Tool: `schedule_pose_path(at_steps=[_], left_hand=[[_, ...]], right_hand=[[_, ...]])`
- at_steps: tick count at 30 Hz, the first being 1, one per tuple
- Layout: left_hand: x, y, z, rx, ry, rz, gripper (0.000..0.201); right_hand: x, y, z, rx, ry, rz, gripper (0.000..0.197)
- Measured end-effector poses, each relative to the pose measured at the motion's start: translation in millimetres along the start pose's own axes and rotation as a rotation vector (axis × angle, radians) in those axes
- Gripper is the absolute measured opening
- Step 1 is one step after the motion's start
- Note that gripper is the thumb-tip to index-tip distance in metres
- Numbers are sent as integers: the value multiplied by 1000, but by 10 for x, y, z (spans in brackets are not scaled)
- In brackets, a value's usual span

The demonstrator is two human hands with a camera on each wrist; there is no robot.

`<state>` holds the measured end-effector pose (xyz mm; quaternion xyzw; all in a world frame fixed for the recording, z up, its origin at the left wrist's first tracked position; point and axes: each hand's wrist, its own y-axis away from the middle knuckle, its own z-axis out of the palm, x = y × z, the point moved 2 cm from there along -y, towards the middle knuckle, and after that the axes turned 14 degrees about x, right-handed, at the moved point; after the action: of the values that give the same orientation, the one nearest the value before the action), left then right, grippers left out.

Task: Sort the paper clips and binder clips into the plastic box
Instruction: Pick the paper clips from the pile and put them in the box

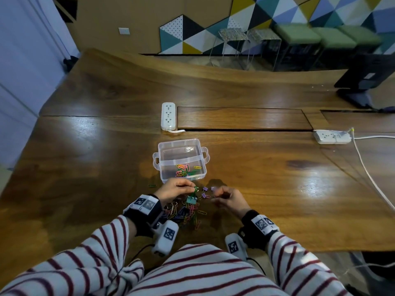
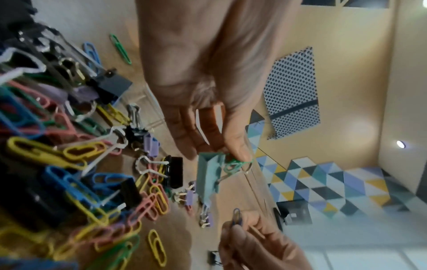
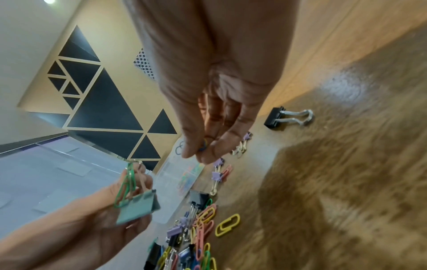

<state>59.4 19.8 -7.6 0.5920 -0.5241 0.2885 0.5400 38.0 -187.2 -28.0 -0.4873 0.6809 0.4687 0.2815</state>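
A clear plastic box [image 1: 162,154] stands on the wooden table, with colourful paper clips [image 1: 186,169] in its near compartment. Just in front of it, my left hand [image 1: 192,187] [image 2: 217,153] pinches a green paper clip [image 2: 235,164] [image 3: 126,184]. A teal binder clip [image 1: 191,200] [image 2: 208,175] [image 3: 138,208] dangles from the paper clip above the table. My right hand [image 1: 215,194] [image 3: 198,153] hovers beside it and pinches a small blue paper clip [image 3: 204,145] [image 2: 237,217]. A mixed pile of paper clips and binder clips [image 1: 186,212] [image 2: 76,164] lies under and between my hands.
Small purple binder clips [image 1: 205,193] [image 3: 218,175] lie between the pile and the box. A black binder clip [image 3: 275,118] sits apart to the right, and a green clip [image 1: 152,185] left of the box. Two white power strips [image 1: 168,116] [image 1: 332,136], a cable [image 1: 367,174] and a monitor base [image 1: 359,97] lie farther back.
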Motion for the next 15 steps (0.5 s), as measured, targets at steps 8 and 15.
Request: schedule_pose_path(at_steps=[8,15], left_hand=[[-49,-77,33,-34,-212,48,22],[-68,-54,-20,-66,-208,59,21]], right_hand=[[-19,-1,2,-25,4,16,22],[-24,29,39,-35,64,11,18]])
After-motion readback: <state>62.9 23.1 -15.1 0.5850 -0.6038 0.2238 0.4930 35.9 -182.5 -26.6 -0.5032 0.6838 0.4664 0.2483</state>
